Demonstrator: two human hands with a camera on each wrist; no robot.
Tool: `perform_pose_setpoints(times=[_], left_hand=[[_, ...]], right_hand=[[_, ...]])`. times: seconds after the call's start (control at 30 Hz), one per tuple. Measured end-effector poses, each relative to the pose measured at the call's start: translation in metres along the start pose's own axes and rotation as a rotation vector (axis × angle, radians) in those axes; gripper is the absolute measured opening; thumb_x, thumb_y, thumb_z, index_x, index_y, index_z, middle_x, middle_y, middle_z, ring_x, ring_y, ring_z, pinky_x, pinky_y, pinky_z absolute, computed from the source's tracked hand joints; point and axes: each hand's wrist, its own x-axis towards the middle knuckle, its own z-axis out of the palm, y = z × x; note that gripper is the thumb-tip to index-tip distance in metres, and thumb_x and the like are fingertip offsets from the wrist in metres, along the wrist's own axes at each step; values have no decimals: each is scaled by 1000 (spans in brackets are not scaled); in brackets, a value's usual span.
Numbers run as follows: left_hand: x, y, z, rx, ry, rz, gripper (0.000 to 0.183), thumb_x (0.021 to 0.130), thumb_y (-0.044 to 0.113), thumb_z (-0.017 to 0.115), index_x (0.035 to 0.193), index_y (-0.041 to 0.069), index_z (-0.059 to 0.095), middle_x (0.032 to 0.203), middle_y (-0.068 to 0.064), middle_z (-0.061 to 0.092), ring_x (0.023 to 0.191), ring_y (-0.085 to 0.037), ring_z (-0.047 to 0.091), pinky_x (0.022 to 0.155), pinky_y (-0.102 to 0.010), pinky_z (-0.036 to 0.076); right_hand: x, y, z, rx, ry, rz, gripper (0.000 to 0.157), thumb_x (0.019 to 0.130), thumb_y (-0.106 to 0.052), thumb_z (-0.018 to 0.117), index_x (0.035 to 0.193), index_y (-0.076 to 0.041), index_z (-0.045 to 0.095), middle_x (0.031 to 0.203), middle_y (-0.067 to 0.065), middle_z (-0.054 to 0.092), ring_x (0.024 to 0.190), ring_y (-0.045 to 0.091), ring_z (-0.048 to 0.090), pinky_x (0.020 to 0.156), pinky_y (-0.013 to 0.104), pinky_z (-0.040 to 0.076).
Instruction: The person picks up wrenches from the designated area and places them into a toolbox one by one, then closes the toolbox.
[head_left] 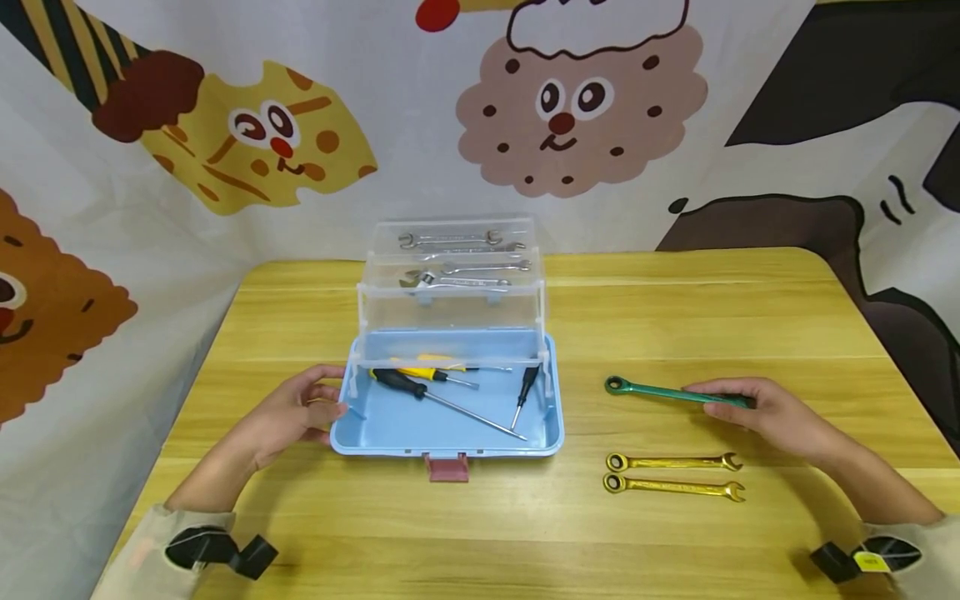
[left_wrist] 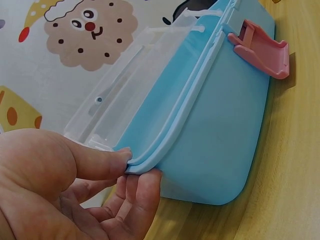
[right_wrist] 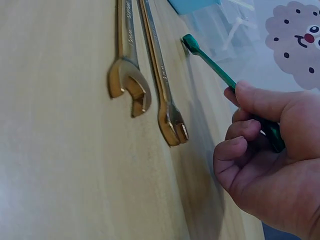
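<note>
tbl [head_left: 675,317]: r hand [head_left: 776,410] holds grn wrench [head_left: 660,390] sideways, ring end [head_left: 626,386] left.

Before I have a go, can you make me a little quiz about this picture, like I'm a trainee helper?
1. True or false: the left hand pinches the rim of the light-blue toolbox.

2. What does the right hand hold?
A) a screwdriver
B) a green ratcheting wrench
C) a hammer

3. How many gold ratcheting combination wrenches lie on the wood-grain table?

Key: 1. True. 2. B. 3. Two.
</note>
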Motion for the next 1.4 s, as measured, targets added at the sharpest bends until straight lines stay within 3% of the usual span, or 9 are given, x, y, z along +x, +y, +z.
perform_pose_setpoints(times=[0.17,0.47,0.67,0.9,1.4], left_hand=[[0,1,0,-2,-7,6,58,101,3,59,152,-5,31,113,-16,54,87,-22,63,69,-35,60],[-1,2,0,-3,-11,4,58,102,3,59,152,-5,30,113,-16,54,87,-21,63,69,-35,60],[-1,1,0,-2,-8,1,59,102,3,59,152,-5,30,112,-15,53,86,-21,62,69,-34,60],[0,1,0,6,-3,0,58,102,3,59,151,-5,31,112,-15,53,87,-22,63,69,-35,60],[-1,2,0,-2,-8,1,58,102,2,58,152,-5,30,111,-14,53,87,-22,63,69,-35,60]], right_hand=[[-1,3,2,33,18,-39,30,103,-6,59,131,0,65,104,0,66,76,15,48,59,30,42],[-1,-1,0,137,47,-16,32,105,-6,55,134,2,62,73,3,40,59,28,35,48,36,34],[2,-11,-1,172,80,-16,33,105,-7,55,137,0,62,87,-1,49,63,25,35,50,39,31],[8,-23,-1,177,80,-34,33,106,-9,53,138,-1,61,78,0,40,60,26,33,50,43,27],[26,-51,-3,154,66,-88,32,106,-7,53,136,1,61,77,1,41,64,25,39,55,41,33]])
